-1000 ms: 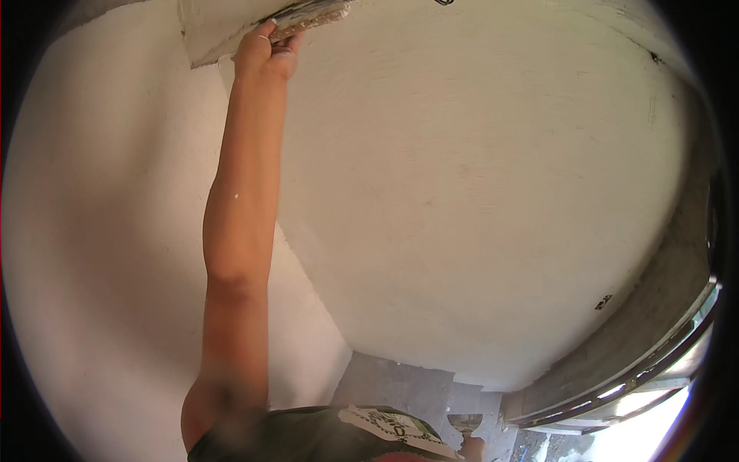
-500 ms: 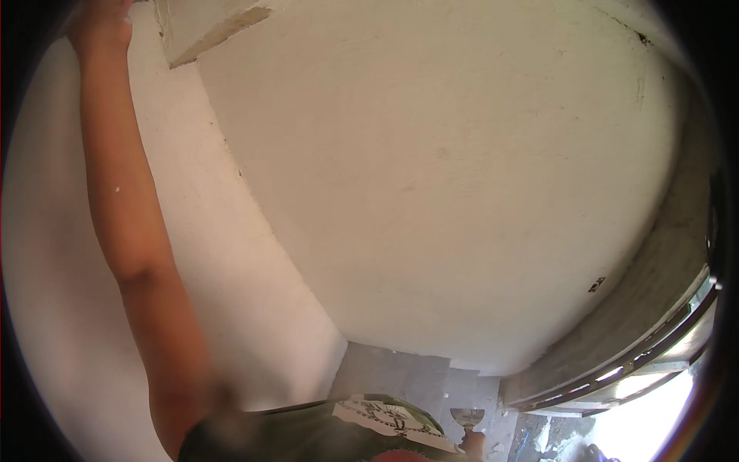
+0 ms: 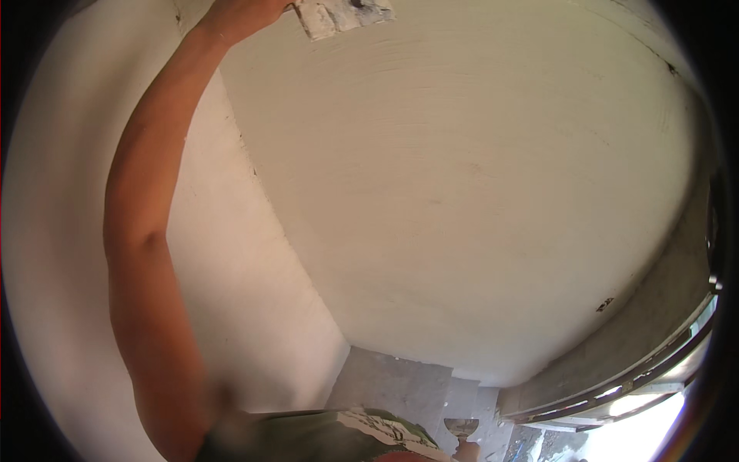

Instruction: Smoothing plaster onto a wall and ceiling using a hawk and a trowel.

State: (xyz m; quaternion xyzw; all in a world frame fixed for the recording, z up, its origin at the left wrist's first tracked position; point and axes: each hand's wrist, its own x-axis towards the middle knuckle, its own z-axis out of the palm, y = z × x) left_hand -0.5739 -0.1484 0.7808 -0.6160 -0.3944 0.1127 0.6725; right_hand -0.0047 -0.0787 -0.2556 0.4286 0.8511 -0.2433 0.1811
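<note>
Left hand [image 3: 250,14] is closed on a smeary flat trowel [image 3: 339,23]. It sticks out to the right of that hand, long side going sideways, in front of the pale wall [image 3: 462,200]. Far below it, the right hand [image 3: 468,451] grips a scraper [image 3: 461,426], blade up. One trowel, one scraper, two hands.

Grey floor [image 3: 392,379], dark frame [image 3: 650,374] at right

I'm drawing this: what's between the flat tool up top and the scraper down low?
From the flat tool to the scraper, the head view shows just pale wall, then grey floor.
</note>
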